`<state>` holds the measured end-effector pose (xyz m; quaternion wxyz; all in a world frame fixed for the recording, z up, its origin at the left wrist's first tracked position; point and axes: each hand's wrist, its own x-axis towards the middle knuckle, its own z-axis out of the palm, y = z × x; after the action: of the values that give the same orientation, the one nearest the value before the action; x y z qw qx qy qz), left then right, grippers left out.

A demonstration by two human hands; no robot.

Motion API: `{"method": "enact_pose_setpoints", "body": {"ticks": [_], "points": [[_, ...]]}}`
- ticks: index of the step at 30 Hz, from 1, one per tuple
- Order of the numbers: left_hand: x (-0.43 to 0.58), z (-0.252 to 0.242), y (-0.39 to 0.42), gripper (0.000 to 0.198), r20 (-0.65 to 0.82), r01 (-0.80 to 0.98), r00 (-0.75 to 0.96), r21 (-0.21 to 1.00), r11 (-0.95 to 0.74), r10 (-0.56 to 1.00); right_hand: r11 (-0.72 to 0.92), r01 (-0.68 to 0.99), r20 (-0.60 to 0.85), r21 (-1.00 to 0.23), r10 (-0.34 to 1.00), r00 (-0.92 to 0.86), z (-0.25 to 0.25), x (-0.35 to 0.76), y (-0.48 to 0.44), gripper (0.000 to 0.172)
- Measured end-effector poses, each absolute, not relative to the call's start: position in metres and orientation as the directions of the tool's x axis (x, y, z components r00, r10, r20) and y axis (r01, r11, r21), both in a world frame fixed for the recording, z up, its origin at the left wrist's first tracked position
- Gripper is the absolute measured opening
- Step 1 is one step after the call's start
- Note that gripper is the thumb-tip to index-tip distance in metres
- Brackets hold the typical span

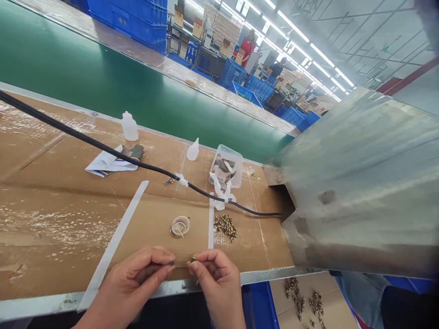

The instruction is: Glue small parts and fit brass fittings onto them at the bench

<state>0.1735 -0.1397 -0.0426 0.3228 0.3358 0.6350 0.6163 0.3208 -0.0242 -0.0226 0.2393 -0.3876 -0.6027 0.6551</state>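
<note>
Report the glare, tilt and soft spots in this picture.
Head view: ceiling lights glow white and run slanted; glare sheens the green belt and speckles the cardboard; the distant person in red looks soft; the small pieces in the left hand and right hand lack clear detail.

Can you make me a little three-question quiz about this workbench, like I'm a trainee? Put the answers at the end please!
1. Pick one: which of these is nearest the left hand and the right hand?
A) the clear plastic box
B) the round clear dish
C) the blue crates

2. True or false: the right hand's fingers pinch a small brass-coloured part.

3. How many white squeeze bottles are on the cardboard?

Key:
1. B
2. True
3. Two
</note>
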Motion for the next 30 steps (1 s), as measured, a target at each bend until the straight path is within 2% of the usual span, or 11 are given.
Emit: {"method": "enact_pose_setpoints", "body": {"ticks": [4, 6, 14, 24, 30], "points": [[0.173, -0.046, -0.140, 0.005, 0.006, 0.029, -0.524, 1.000, 0.010, 0.852, -0.037, 0.068, -0.071, -0.997, 0.790, -0.609, -0.018, 0.310, -0.035, 0.011], [0.173, -0.046, -0.140, 0.005, 0.006, 0.027, -0.519, 1.000, 0.009, 0.855, -0.014, 0.064, -0.051, -0.998, 0.785, -0.617, -0.017, 0.307, -0.037, 0.010], [0.173, -0.044, -0.142, 0.008, 0.043, 0.116, -0.527, 0.993, 0.022, 0.849, -0.209, 0.087, -0.217, -0.974, 0.747, -0.629, -0.015, 0.303, -0.044, 0.022], [0.174, -0.037, -0.141, 0.013, 0.094, 0.220, -0.473, 0.975, 0.015, 0.876, -0.064, 0.201, -0.183, -0.978, 0.732, -0.656, -0.012, 0.308, -0.042, 0.029], [0.173, -0.036, -0.140, 0.013, 0.094, 0.247, -0.474, 0.968, 0.030, 0.876, -0.133, 0.179, -0.220, -0.975, 0.710, -0.670, -0.010, 0.308, -0.041, 0.026]]}}
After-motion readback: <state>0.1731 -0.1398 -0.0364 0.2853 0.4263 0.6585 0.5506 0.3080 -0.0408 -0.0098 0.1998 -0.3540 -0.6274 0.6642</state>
